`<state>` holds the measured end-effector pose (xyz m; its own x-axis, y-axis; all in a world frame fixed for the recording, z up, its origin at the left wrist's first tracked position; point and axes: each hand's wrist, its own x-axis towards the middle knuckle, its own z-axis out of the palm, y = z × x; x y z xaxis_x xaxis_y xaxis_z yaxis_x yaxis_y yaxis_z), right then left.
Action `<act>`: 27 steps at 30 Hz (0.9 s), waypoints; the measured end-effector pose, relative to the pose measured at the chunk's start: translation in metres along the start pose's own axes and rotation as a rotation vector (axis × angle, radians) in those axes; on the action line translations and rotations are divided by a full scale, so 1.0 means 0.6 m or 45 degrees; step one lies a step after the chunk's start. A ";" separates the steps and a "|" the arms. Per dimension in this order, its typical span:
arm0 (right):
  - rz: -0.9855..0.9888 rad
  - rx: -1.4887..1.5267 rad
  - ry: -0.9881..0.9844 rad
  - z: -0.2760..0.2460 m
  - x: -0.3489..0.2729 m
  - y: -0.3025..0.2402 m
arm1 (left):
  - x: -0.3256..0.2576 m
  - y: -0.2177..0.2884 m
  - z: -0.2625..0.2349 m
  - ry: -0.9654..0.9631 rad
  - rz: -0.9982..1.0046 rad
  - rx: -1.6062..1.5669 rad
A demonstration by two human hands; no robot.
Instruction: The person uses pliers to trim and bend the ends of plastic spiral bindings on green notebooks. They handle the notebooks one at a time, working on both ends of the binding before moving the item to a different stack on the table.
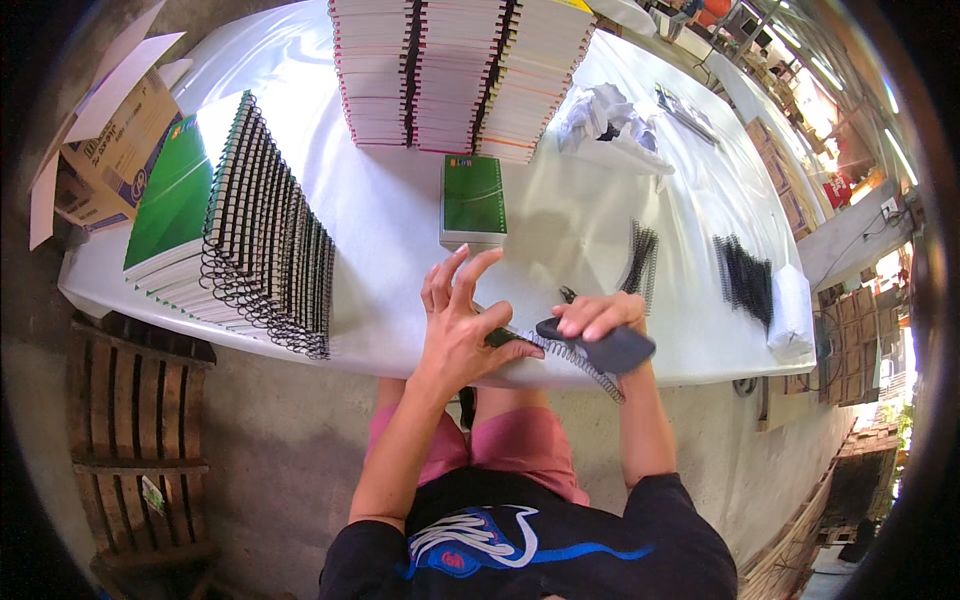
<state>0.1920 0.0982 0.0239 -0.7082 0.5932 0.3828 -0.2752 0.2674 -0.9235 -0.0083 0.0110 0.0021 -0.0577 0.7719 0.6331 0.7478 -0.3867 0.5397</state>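
Observation:
My left hand (462,318) is closed at the thumb side on a thin, dark green-edged notebook (500,338), seen nearly edge-on at the table's front edge. Its other fingers are raised and curled. From the notebook a dark spiral coil (578,358) runs right and hangs below my right hand (600,318). That hand is wrapped round a black-handled hand tool (622,350), whose working end is mostly hidden; I cannot tell whether it is pliers or scissors. Just beyond my left hand lies a small stack of green-covered notebooks (473,197).
A leaning row of coil-bound green notebooks (270,230) stands left. Tall stacks of bound notebooks (460,75) rise at the back. Loose black coils (640,265), more coils (743,275), a white roll (791,310) and crumpled plastic (612,125) lie right. A cardboard box (120,160) sits far left.

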 end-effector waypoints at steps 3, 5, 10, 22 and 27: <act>-0.133 0.329 0.037 0.013 -0.012 0.002 | -0.006 -0.007 -0.002 -0.059 0.001 0.037; -0.212 0.419 0.081 0.005 -0.010 0.006 | -0.002 -0.003 -0.001 -0.043 0.003 0.024; -0.072 -0.438 -0.122 -0.015 0.017 -0.029 | 0.006 -0.003 0.001 -0.012 0.017 0.017; -0.084 -1.563 0.154 0.067 0.034 -0.058 | -0.010 0.015 0.021 0.053 -0.150 0.501; -0.017 -1.498 0.162 0.068 0.014 -0.024 | -0.012 0.018 0.029 0.160 -0.101 0.495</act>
<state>0.1637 0.0683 0.0391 -0.6217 0.6386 0.4535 0.5328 0.7692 -0.3529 0.0117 0.0105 -0.0064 -0.1874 0.7145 0.6740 0.9305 -0.0908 0.3550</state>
